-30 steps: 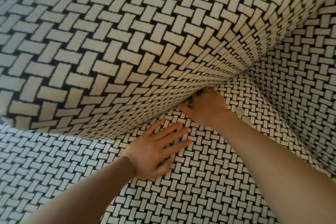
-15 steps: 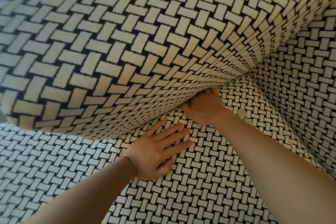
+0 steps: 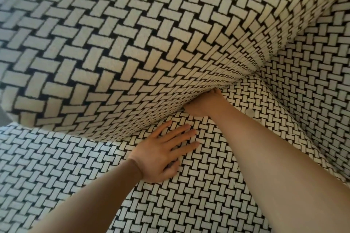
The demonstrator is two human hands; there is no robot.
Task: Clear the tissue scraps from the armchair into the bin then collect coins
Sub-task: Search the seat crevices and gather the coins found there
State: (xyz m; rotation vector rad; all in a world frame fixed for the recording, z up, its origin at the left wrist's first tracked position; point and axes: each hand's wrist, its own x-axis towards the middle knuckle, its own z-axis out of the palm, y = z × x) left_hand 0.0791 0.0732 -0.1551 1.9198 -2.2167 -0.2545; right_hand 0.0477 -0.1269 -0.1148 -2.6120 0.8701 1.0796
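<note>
Woven black-and-white armchair point(image 3: 312, 100) seat, ctr frame: L hand point(image 3: 162, 155) lies flat, fingers straight, holding nothing; R hand point(image 3: 206, 104) curls under raised seat cushion point(image 3: 132, 43), upper half; coin point(image 3: 250, 112) just right of R wrist

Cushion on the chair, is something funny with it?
Yes. The cushion is tipped up off the seat, held up by the right hand at its lower edge. The left hand lies flat on the seat. A small pale round thing, perhaps a coin, sits on the seat beside the right arm.
</note>
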